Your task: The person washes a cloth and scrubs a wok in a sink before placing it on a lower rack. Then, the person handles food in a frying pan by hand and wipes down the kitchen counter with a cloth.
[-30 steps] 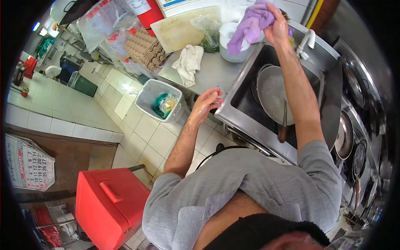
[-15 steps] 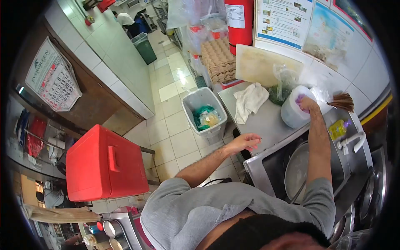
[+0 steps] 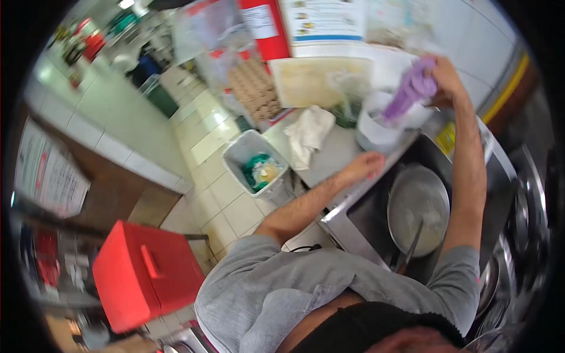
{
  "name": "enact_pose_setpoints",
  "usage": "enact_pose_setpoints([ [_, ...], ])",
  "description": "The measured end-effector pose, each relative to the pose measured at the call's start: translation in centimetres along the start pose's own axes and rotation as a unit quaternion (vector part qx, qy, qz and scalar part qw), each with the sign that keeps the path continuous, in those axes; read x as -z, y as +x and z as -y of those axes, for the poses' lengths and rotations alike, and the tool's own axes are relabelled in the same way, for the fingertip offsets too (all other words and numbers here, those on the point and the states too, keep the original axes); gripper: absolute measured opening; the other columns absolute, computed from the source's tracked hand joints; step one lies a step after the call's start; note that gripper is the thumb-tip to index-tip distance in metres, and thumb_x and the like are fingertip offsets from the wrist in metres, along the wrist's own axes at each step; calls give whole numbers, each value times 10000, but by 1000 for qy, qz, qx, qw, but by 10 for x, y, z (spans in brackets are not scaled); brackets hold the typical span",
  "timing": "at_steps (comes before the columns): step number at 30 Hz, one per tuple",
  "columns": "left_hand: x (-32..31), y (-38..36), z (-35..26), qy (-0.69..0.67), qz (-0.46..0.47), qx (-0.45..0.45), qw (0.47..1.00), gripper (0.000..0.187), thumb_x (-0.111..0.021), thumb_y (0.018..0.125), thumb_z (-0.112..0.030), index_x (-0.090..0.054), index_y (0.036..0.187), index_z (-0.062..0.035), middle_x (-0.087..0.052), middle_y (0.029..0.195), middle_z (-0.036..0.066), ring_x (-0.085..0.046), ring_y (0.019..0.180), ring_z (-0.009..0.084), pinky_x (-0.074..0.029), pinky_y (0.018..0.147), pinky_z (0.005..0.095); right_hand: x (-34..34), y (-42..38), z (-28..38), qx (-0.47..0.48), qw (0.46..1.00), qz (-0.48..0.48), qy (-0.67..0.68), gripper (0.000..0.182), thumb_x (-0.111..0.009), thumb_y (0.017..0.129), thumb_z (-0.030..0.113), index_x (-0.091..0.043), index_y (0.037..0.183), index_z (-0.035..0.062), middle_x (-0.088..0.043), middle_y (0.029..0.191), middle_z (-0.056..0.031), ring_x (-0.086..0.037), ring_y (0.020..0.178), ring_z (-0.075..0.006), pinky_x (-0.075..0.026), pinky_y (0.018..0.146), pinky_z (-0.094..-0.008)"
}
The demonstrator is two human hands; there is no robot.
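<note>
My right hand (image 3: 444, 77) is closed on a limp purple cloth (image 3: 412, 88), raised over a white plastic tub (image 3: 369, 134) on the steel counter. The cloth's lower end hangs at the tub's mouth, and motion blurs it. Low beside the counter's front edge is my left hand (image 3: 366, 166), its fingers loosely bent and apart, with nothing visible in them. A white rag (image 3: 309, 132) lies on the counter left of the tub. Behind the tub sits a clear bag of greens (image 3: 346, 112).
The sink (image 3: 376, 217) holds a large metal pan (image 3: 412, 200) with a long handle in it. A yellow bottle (image 3: 447, 139) stands by the tap. On the floor are a grey bin (image 3: 235, 159) and a red cooler box (image 3: 141, 276). A cutting board (image 3: 306, 79) leans behind the counter.
My right hand has come up out of the white tub, pulling the purple cloth with it. My left hand has moved right, closer to the tub. The view has turned.
</note>
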State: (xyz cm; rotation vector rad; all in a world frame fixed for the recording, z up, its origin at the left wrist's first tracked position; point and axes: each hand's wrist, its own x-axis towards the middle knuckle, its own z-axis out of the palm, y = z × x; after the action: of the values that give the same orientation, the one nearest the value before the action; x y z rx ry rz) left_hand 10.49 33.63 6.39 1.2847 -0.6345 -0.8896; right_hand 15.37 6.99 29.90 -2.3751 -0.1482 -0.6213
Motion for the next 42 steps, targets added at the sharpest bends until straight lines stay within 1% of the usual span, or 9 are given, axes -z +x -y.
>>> enact_pose_setpoints([
  [11, -153, 116, -39, -452, 129, -43, 882, 680, -316, 838, -647, -401, 1263, -123, -498, 1154, 73, -447, 1144, 238, -431, 854, 444, 3, -183, -27, -232, 791, -336, 456, 210, -614, 778, 190, -602, 899, 19, -602, 776, -37, -571, 666, -169, -478, 641, -312],
  [13, -156, 149, 28, -481, 160, -21, 862, 665, -305, 837, -649, -459, 1215, -125, -527, 1123, 69, -473, 1117, 229, -439, 853, 414, -59, -230, -34, -245, 877, -379, 165, 196, -643, 734, 231, -626, 776, 41, -608, 702, -50, -570, 662, -174, -469, 650, -358],
  [16, -151, 167, 98, 53, 227, -222, 947, 518, -380, 854, -577, -501, 1125, -152, -545, 1112, 60, -525, 1025, 204, -465, 825, 399, -107, -276, -59, -256, 906, -332, -55, 252, -652, 739, 269, -636, 755, 18, -613, 677, -40, -572, 621, -135, -472, 583, -340],
  [19, -185, 130, 93, -549, 224, 60, 803, 425, -382, 878, -522, -553, 932, -136, -575, 830, 14, -584, 755, 174, -489, 640, 330, -111, -309, -99, -277, 882, -330, -192, 273, -663, 730, 283, -647, 802, 20, -632, 694, -56, -574, 620, -140, -468, 578, -329],
  [21, -196, 129, 85, -297, -70, 209, 929, 293, -495, 861, -416, -555, 902, -132, -546, 734, -1, -554, 634, 144, -463, 555, 276, -93, -329, -158, -404, 850, -329, 78, 328, -654, 725, 319, -638, 816, 4, -652, 741, -74, -581, 615, -178, -472, 589, -346],
  [26, -202, 148, 60, -54, 91, 132, 986, 266, -711, 689, -150, -620, 933, -92, -620, 749, 10, -557, 583, 101, -397, 416, 244, -36, -332, -249, -320, 859, -339, 211, 388, -574, 751, 275, -591, 1046, 24, -586, 981, -83, -532, 838, -209, -421, 811, -325],
  [30, -217, 190, 38, 9, 102, -15, 995, 276, -698, 552, -71, -618, 814, -41, -594, 697, 30, -573, 647, 136, -469, 516, 300, 21, -294, -229, -417, 550, -442, 573, 523, -483, 824, 405, -481, 1207, 49, -525, 1180, -95, -491, 1099, -265, -372, 962, -394],
  [33, -236, 206, 8, 98, 79, 13, 992, 414, -723, 512, -41, -559, 892, -13, -591, 796, 80, -573, 641, 171, -474, 478, 314, 28, -308, -324, -437, 630, -358, 532, 906, -463, 765, 672, -215, 1367, 43, -308, 1358, -173, -362, 1226, -309, -289, 1024, -437],
  [42, -251, 244, 8, 161, 29, -3, 987, 441, -756, 557, -58, -544, 927, 54, -566, 689, 108, -550, 492, 174, -430, 388, 318, 47, -301, -382, -420, 695, -126, 570, 486, -537, 867, 357, -467, 1170, -17, -545, 1101, -147, -573, 942, -277, -473, 817, -410],
])
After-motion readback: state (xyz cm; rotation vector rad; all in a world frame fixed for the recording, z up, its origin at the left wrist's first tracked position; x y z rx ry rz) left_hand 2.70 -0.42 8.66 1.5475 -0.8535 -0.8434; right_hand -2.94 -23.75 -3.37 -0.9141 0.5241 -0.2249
